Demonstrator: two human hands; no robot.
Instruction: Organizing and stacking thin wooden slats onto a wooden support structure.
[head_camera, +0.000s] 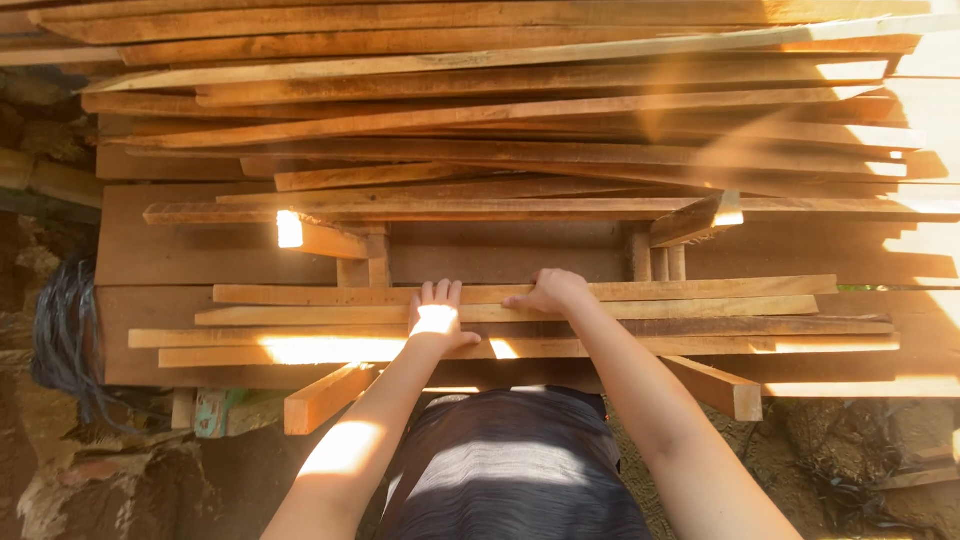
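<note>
Head view: left hand (436, 316) spread flat and right hand (548, 292) curled, both on near wooden slats (700, 300); stacked planks (500, 120) beyond.

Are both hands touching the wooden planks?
Touching. The head view shows the left hand lying flat on the long planks and the right hand pressing on the top plank's edge, with no gap.

A tangle of dark cord (62, 330) hangs at the left edge of the wooden platform (180, 255). A short wooden block (322, 398) juts from its front edge, beside a green bracket (212, 412).
</note>
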